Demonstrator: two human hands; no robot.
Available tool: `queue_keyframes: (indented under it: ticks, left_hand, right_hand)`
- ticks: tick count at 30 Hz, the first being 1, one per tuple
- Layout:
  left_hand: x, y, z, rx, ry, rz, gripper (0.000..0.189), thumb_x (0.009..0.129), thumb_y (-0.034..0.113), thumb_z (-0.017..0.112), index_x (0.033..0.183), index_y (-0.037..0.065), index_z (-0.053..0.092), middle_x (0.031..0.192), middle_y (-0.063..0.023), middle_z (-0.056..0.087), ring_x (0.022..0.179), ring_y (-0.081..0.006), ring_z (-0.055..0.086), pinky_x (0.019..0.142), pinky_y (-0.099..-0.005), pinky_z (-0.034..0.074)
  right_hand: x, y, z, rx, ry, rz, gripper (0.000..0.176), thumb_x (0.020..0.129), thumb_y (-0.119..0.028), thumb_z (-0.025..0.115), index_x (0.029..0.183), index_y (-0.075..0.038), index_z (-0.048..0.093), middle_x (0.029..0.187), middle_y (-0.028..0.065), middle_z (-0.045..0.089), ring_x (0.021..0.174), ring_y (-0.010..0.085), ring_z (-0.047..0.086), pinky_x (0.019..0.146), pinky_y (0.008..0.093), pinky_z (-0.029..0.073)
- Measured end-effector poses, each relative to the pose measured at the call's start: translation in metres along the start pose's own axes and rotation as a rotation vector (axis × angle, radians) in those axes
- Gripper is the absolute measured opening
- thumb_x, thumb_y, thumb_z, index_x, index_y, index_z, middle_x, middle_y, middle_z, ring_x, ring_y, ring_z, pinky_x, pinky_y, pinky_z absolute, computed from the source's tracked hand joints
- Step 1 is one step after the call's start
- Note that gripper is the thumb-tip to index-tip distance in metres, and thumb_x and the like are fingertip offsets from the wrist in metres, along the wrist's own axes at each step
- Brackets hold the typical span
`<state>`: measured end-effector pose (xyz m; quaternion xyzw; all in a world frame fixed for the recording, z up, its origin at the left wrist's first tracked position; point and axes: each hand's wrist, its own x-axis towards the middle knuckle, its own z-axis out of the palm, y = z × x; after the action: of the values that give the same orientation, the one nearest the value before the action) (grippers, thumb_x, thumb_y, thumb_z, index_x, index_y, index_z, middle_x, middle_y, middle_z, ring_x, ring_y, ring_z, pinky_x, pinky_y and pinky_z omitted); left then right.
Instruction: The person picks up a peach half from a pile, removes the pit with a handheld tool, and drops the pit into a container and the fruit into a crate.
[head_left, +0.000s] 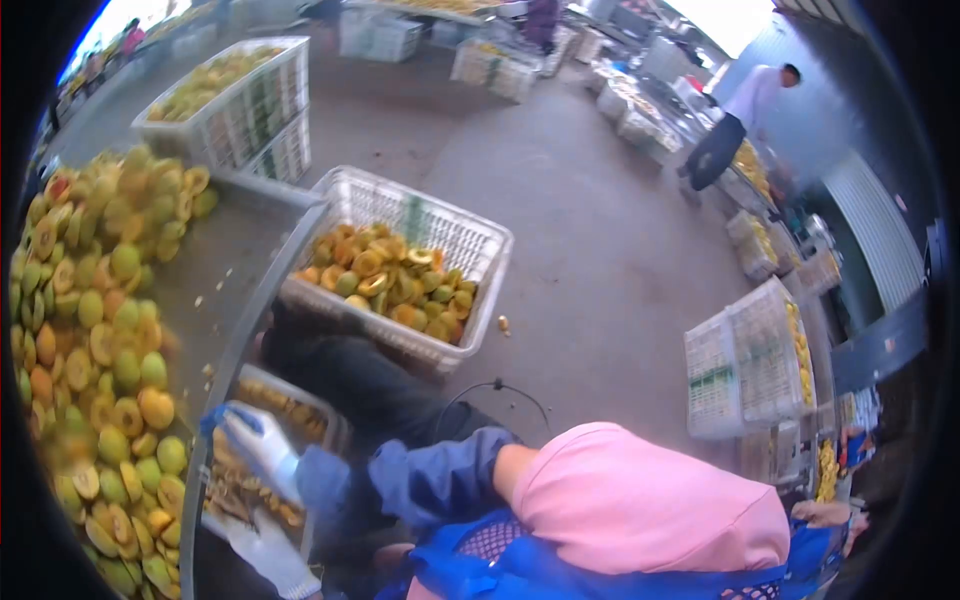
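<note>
My right hand, in a white glove, is at the near edge of a metal sorting table. Its fingers close around something blue that I cannot make out. Lower down, my left hand, also white-gloved, has its thumb and fingers apart. It hangs over a crate holding brownish pieces, just below the table edge. Heaped along the table are yellow-green fruits, many of them halved with orange flesh and a hollow in the middle.
Beside my leg stands a white plastic crate of halved fruit. Stacked crates of fruit are behind the table, and another stack stands at the right. A person leans over crates farther off. Small scraps lie on the concrete floor.
</note>
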<state>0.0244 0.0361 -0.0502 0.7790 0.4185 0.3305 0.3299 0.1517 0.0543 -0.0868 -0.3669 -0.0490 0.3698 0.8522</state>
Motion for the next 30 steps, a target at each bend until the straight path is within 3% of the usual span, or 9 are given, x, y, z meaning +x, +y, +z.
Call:
queue_keyframes:
  ticks: [4, 5, 6, 7, 17, 20, 26, 27, 30]
  left_hand:
    - [-0.025, 0.019, -0.012, 1.15, -0.162, 0.468, 0.05, 0.092, 0.016, 0.056, 0.137, -0.004, 0.046, 0.132, -0.0253, 0.054, 0.115, -0.0375, 0.055, 0.097, -0.0424, 0.044]
    - [-0.025, 0.017, -0.012, 0.852, -0.301, 0.289, 0.048, 0.091, 0.02, 0.057, 0.134, -0.001, 0.049, 0.128, -0.0212, 0.057, 0.114, -0.0353, 0.056, 0.094, -0.0404, 0.046]
    - [-0.017, 0.028, -0.008, 0.451, -0.222, 0.106, 0.025, 0.085, 0.017, 0.062, 0.103, -0.001, 0.061, 0.08, -0.0223, 0.065, 0.072, -0.0373, 0.066, 0.061, -0.0495, 0.049]
    - [-0.015, 0.03, -0.003, 0.24, -0.234, 0.035, 0.028, 0.085, 0.021, 0.064, 0.1, -0.001, 0.058, 0.063, -0.0192, 0.06, 0.059, -0.0381, 0.062, 0.051, -0.0486, 0.046]
    - [-0.024, 0.017, 0.0, 0.489, -0.221, 0.322, 0.043, 0.085, 0.017, 0.057, 0.124, 0.002, 0.054, 0.077, -0.0125, 0.059, 0.056, -0.0262, 0.062, 0.048, -0.0377, 0.049]
    - [-0.023, 0.034, -0.01, 0.352, -0.338, 0.124, 0.047, 0.086, 0.017, 0.06, 0.128, -0.001, 0.05, 0.088, -0.0279, 0.059, 0.073, -0.0373, 0.064, 0.06, -0.0452, 0.052]
    - [-0.014, 0.028, -0.01, 0.061, -0.47, 0.11, 0.056, 0.086, 0.017, 0.055, 0.137, -0.002, 0.039, 0.101, -0.0316, 0.06, 0.083, -0.0451, 0.063, 0.069, -0.0471, 0.053]
    - [-0.007, 0.035, -0.015, -0.047, -0.642, -0.283, 0.057, 0.088, 0.018, 0.054, 0.139, 0.0, 0.036, 0.106, -0.0263, 0.062, 0.089, -0.0402, 0.065, 0.073, -0.0455, 0.054]
    - [-0.006, 0.029, -0.022, -0.452, -0.642, -0.387, 0.054, 0.09, 0.019, 0.054, 0.139, 0.002, 0.038, 0.11, -0.0152, 0.062, 0.094, -0.0292, 0.064, 0.075, -0.0413, 0.054]
  right_hand:
    - [-0.022, -0.053, -0.024, -0.317, 0.106, 0.199, 0.033, 0.098, -0.039, 0.054, 0.114, -0.011, 0.062, 0.089, 0.0008, 0.061, 0.073, 0.0098, 0.055, 0.063, 0.0252, 0.046]
    - [-0.02, -0.067, -0.031, -0.297, 0.059, 0.139, 0.035, 0.099, -0.038, 0.052, 0.114, -0.009, 0.061, 0.092, 0.0027, 0.062, 0.076, 0.0117, 0.056, 0.066, 0.0265, 0.046]
    - [-0.027, -0.051, -0.009, -0.185, -0.038, 0.158, 0.036, 0.1, -0.038, 0.049, 0.115, -0.007, 0.06, 0.095, 0.0045, 0.062, 0.079, 0.0137, 0.057, 0.07, 0.0278, 0.047]
    - [-0.024, -0.056, -0.008, -0.13, -0.076, 0.134, 0.038, 0.101, -0.038, 0.047, 0.115, -0.005, 0.06, 0.097, 0.0063, 0.062, 0.082, 0.0156, 0.058, 0.074, 0.0291, 0.048]
    - [-0.044, -0.049, -0.004, -0.19, -0.209, 0.03, 0.04, 0.104, -0.033, 0.043, 0.106, 0.003, 0.06, 0.098, 0.0109, 0.067, 0.086, 0.0174, 0.065, 0.08, 0.0303, 0.054]
    - [-0.049, -0.048, 0.0, -0.13, -0.152, 0.064, 0.04, 0.103, -0.032, 0.044, 0.105, 0.004, 0.062, 0.097, 0.0115, 0.067, 0.084, 0.0176, 0.066, 0.078, 0.0302, 0.054]
    - [-0.041, -0.05, -0.008, -0.313, -0.219, -0.038, 0.04, 0.102, -0.03, 0.045, 0.107, 0.006, 0.061, 0.094, 0.0126, 0.068, 0.08, 0.0179, 0.066, 0.075, 0.0284, 0.054]
    - [-0.043, -0.051, -0.006, -0.332, -0.222, -0.057, 0.039, 0.102, -0.03, 0.046, 0.106, 0.006, 0.062, 0.092, 0.0125, 0.069, 0.078, 0.0176, 0.066, 0.073, 0.0279, 0.054]
    - [-0.036, -0.061, 0.005, -0.404, -0.288, 0.125, 0.037, 0.1, -0.025, 0.049, 0.095, 0.008, 0.065, 0.087, 0.0129, 0.069, 0.074, 0.018, 0.066, 0.07, 0.0279, 0.054]
